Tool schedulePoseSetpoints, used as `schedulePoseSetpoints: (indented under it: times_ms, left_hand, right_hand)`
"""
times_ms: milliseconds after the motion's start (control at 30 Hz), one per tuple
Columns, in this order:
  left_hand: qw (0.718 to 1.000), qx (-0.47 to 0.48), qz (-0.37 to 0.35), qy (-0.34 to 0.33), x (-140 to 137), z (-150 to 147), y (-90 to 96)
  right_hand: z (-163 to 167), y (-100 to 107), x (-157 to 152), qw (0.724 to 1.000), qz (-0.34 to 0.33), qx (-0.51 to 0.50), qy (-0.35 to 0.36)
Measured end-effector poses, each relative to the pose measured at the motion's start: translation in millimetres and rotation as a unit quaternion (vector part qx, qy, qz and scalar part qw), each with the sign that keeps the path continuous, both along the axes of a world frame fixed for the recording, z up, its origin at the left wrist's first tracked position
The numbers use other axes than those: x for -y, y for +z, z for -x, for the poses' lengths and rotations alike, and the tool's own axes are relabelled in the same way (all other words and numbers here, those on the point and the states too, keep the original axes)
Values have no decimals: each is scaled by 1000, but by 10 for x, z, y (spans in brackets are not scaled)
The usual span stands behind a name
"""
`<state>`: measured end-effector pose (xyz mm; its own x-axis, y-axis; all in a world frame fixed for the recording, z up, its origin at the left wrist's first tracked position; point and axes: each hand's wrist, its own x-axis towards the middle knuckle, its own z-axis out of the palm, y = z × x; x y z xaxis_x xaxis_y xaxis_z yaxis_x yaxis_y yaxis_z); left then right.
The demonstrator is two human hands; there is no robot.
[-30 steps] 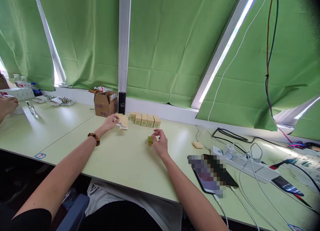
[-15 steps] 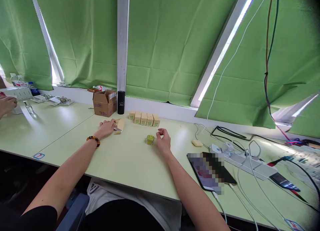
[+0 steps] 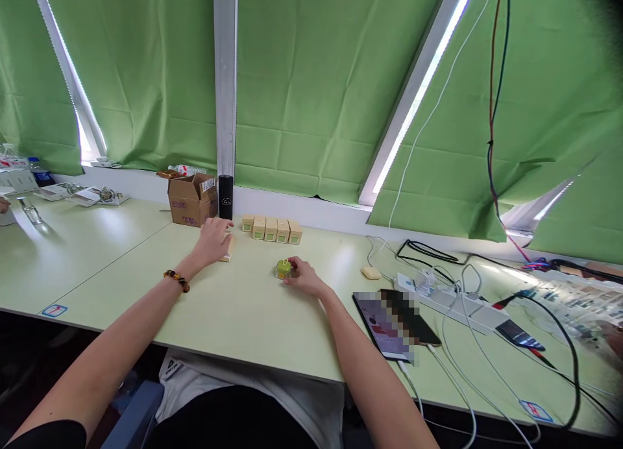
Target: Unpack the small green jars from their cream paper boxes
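Pale green tabletop (image 3: 243,313) here, backed by green curtains (image 3: 292,79), and a green-lidded jar (image 3: 283,268) is stood on it, in front of a row of small boxes (image 3: 271,230). Thumb and forefinger of the right hand (image 3: 306,280) are held parted at the jar's right side; whether it is pinched cannot be told. A cream carton (image 3: 226,254) is mostly covered by the left hand (image 3: 210,242), its thumb and forefinger spread; any grip is hidden. Another person's hand (image 3: 4,204) is cut off at far left.
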<state>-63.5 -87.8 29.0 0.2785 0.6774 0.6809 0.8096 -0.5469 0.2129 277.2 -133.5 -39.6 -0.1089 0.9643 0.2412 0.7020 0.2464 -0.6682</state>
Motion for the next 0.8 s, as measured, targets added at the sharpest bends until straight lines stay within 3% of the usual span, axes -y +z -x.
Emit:
schedulePoseSetpoints:
  times_ms: [167,333,500,600,800]
  left_hand:
    - [990,-42,37,-127,143,-547,-84]
    - [963,53,157,-212,236,-898,-278]
    - [925,174,204,-268,340,-969,-357]
    - [904,241,210,-284,341,-955,-375]
    - [840,343,255,-332,281,-945,-461]
  right_hand:
    - [135,-41,23,1000,0,11,-17]
    - [209,7,50,982,2,-183,53]
    - [426,115,153,914,2,-371,163]
    - [545,155,207,881,3,-443,169]
    - [587,155,221,871,-32,-474,126]
